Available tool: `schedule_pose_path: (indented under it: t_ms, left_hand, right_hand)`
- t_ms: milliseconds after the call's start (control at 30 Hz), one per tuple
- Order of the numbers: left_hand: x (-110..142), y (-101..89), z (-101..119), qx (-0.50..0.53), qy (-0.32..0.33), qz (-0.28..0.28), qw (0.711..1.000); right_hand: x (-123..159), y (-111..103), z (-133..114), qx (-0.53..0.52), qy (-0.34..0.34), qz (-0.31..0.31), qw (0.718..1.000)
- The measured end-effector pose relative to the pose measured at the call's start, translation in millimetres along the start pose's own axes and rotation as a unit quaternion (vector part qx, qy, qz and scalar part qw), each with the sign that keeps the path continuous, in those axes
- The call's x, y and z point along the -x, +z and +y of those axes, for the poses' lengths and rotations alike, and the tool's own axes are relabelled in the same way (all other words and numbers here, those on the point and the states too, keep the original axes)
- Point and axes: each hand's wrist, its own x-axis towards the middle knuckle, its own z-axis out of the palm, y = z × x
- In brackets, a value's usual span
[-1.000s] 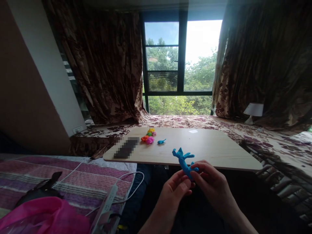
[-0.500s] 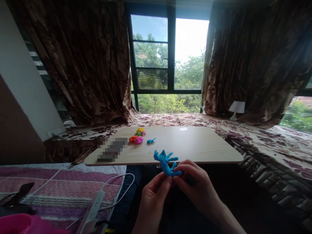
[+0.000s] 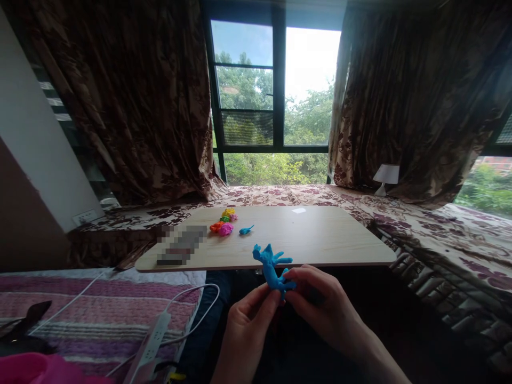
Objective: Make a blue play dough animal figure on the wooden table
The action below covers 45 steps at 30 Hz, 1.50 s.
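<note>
A blue modelling-clay figure [image 3: 271, 269], with several thin limbs sticking out, is held up just in front of the table's near edge. My left hand [image 3: 253, 314] pinches its lower end between thumb and forefinger. With closed fingers, my right hand [image 3: 316, 293] grips the limbs on the figure's lower right side. On the table lies a small blue clay piece [image 3: 246, 230] with a thin tail. Left of it sit clay lumps: a pink one [image 3: 226, 229], an orange one [image 3: 216, 227], a green one [image 3: 224, 218] and a yellow one [image 3: 229, 212].
The pale wooden table [image 3: 312, 240] bears a blurred-out dark object [image 3: 182, 245] at its left. A white power strip [image 3: 150, 346] with a cable lies on the striped bedding [image 3: 100, 309]. A small lamp [image 3: 386, 175] stands on the window ledge at the right.
The view has shifted slightly. Both hands still hold the blue figure at nearly the same spot, and its lower limbs show at a slightly different angle between the fingers.
</note>
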Motion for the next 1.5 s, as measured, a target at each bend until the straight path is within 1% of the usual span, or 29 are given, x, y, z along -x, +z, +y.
schedule_pose_path:
  t_ms: [133, 300, 400, 467, 533, 600, 667, 733, 767, 800, 833, 867, 900, 933, 1033, 1133, 1200, 1300, 1400, 1500]
  left_hand:
    - [0.6, -0.9, -1.9, 0.007, -0.006, -0.015, 1.0]
    - [1.4, 0.4, -0.5, 0.006, -0.007, -0.02, 1.0]
    - [-1.0, 0.1, 1.2, 0.016, -0.02, -0.014, 1.0]
    - [-2.6, -0.6, 2.9, 0.057, -0.042, -0.012, 0.997]
    - [-3.3, -2.0, 4.5, 0.125, -0.065, -0.019, 0.99]
    - [-4.0, -5.1, 4.9, 0.189, -0.081, -0.031, 0.978]
    - [-8.0, -11.1, 3.4, 0.21, -0.082, -0.047, 0.973]
    - [-19.8, -20.7, 0.9, 0.162, -0.053, -0.057, 0.984]
    - [-29.5, -26.5, -0.1, 0.105, -0.021, -0.054, 0.993]
    - [-41.7, -32.5, -0.7, 0.024, 0.017, -0.036, 0.999]
    - [-56.0, -38.4, -0.6, -0.079, 0.06, -0.006, 0.995]
    - [-71.8, -43.7, 0.1, -0.19, 0.1, 0.012, 0.977]
    - [-88.2, -48.0, 1.2, -0.297, 0.137, 0.02, 0.945]
    - [-104.4, -51.2, 2.6, -0.332, 0.149, 0.026, 0.931]
    - [-144.9, -54.7, 5.5, -0.396, 0.166, 0.02, 0.903]
    - [-168.0, -54.7, 4.0, -0.451, 0.17, 0.018, 0.876]
    - [-175.3, -55.6, 1.5, -0.478, 0.168, 0.014, 0.862]
    - [-179.9, -58.8, -1.6, -0.505, 0.161, 0.0, 0.848]
    - [-181.5, -62.6, -3.9, -0.518, 0.151, -0.013, 0.842]
    - [-181.9, -65.6, -5.8, -0.523, 0.141, -0.013, 0.841]
  right_hand:
    - [2.5, 1.3, -1.0, -0.058, 0.038, -0.021, 0.997]
    - [2.1, 6.7, -0.5, -0.093, 0.061, -0.002, 0.994]
    - [1.4, 8.5, 0.1, -0.094, 0.066, 0.007, 0.993]
    - [2.1, 7.5, -0.8, -0.075, 0.064, -0.006, 0.995]
    - [3.9, 4.4, -2.6, -0.046, 0.057, -0.017, 0.997]
    - [6.4, 0.1, -3.9, -0.022, 0.051, -0.006, 0.998]
    - [8.5, -4.0, -2.9, -0.01, 0.052, 0.018, 0.998]
    - [9.1, -7.1, 1.4, -0.007, 0.06, 0.044, 0.997]
    - [8.8, -8.2, 4.8, -0.008, 0.067, 0.054, 0.996]
    - [8.0, -9.1, 8.9, -0.01, 0.076, 0.063, 0.995]
    - [6.9, -9.9, 13.5, -0.014, 0.085, 0.07, 0.994]
    - [5.5, -10.7, 18.7, -0.018, 0.094, 0.075, 0.993]
    - [4.0, -11.5, 24.1, -0.021, 0.102, 0.079, 0.991]
    - [2.6, -12.5, 29.8, -0.021, 0.107, 0.086, 0.99]
    - [-0.7, -15.8, 47.0, -0.013, 0.12, 0.107, 0.987]
    - [-0.9, -17.4, 60.5, -0.012, 0.133, 0.111, 0.985]
    - [0.1, -16.8, 65.5, -0.014, 0.139, 0.106, 0.984]
    - [1.0, -14.8, 67.4, -0.019, 0.142, 0.099, 0.985]
    - [0.6, -13.2, 66.5, -0.024, 0.142, 0.093, 0.985]
    - [0.1, -12.6, 66.2, -0.023, 0.141, 0.091, 0.986]
